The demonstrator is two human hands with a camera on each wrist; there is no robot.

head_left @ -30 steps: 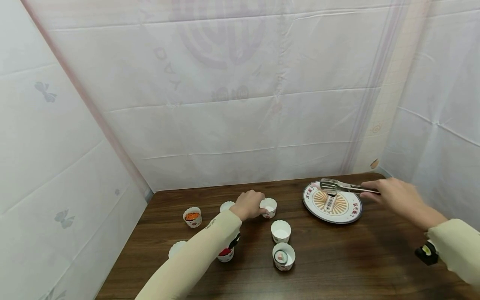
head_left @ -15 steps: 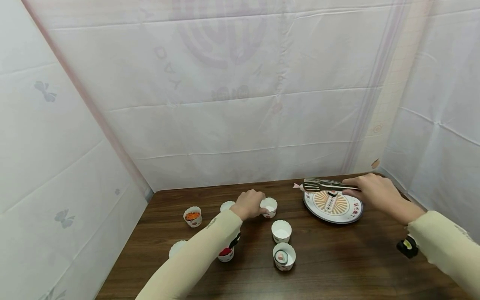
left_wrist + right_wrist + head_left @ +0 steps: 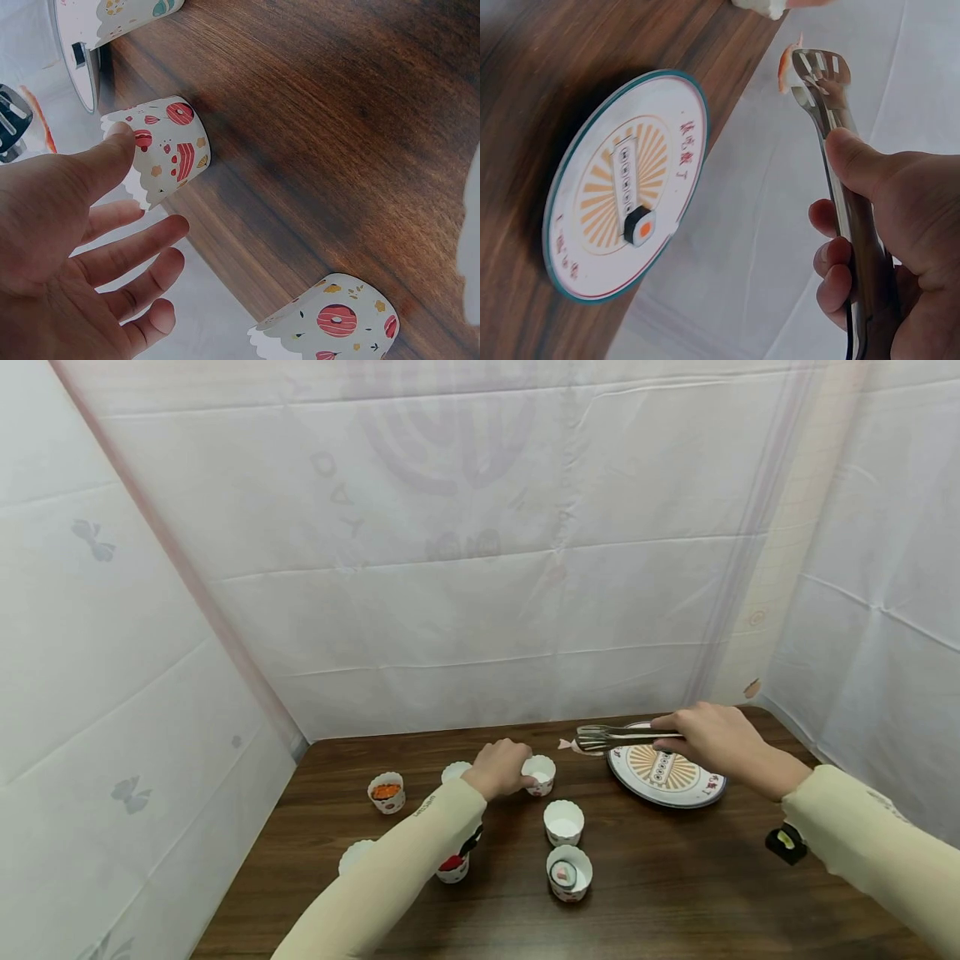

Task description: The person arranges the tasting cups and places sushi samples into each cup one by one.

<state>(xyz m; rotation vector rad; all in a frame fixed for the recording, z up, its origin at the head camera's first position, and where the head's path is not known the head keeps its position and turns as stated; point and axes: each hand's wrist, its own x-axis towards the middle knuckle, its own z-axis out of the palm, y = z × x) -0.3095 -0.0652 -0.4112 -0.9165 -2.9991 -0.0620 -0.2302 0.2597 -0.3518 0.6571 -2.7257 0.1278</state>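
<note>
My left hand [image 3: 497, 768] pinches the rim of a white paper baking cup [image 3: 169, 146] between thumb and index finger, the other fingers loosely bent below. That cup stands on the table; its print shows red donuts and cake. My right hand [image 3: 708, 739] grips metal tongs [image 3: 847, 187] with slotted ends. Between the ends is a pink-and-white shrimp [image 3: 574, 746], tail sticking out to the left, raised beyond the plate's left edge. The round white plate [image 3: 682, 795] has a yellow sunburst; a sushi roll [image 3: 640, 226] with an orange centre sits on it.
In front of the held cup stand another white cup [image 3: 563, 823] and one [image 3: 570, 893] containing a sushi roll. A cup [image 3: 387, 803] with orange roe is at left; a cup [image 3: 452, 875] with red contents is half hidden by the left sleeve. White cloth walls [image 3: 450, 610] enclose the table.
My right hand has moved left with the tongs, carrying the shrimp from over the plate to beyond its left edge. The left hand has kept its place at the cup.
</note>
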